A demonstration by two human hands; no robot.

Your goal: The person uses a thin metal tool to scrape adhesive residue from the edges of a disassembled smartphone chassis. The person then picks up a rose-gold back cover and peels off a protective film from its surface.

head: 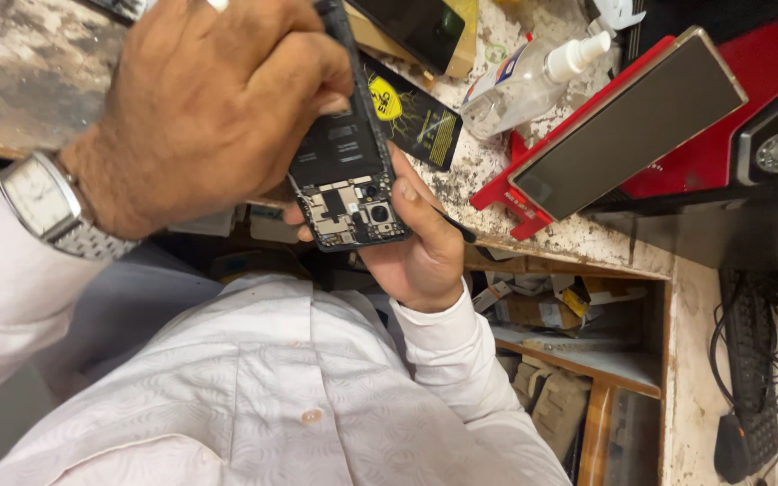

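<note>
Nearest the camera is the person's white patterned shirt (254,387), filling the lower middle of the view. Just above it, both hands meet around an opened phone (344,171), its back cover off so the circuit board and camera module show at its lower end. The phone is held in the air, tilted, over the near edge of the counter (578,238).

The right hand (420,243) cups the phone from below and beside its right edge; its fingers (407,193) are curled against that edge, the thumb pressed beside the camera module, and a thin dark tool sticks out just right of this hand. The left hand (209,108), with a square-faced wristwatch (42,198) on a metal band, comes over the phone from the left; its fingers (312,72) are bunched together and pressed down on the phone's upper half, hiding part of it.

Right of the phone and below the counter's edge, open wooden shelves (578,351) are crowded with boxes and scraps. Further right of the phone, cables and a black mouse (740,441) lie on a pale surface.

Beyond the phone, a black card with a yellow emblem (416,117) lies on the speckled counter, just beside the phone's upper right edge. Past that lies a clear spray bottle (524,81) on its side, then a red stand carrying a dark flat panel (628,126). The bare counter between the phone and the stand is narrow.
</note>
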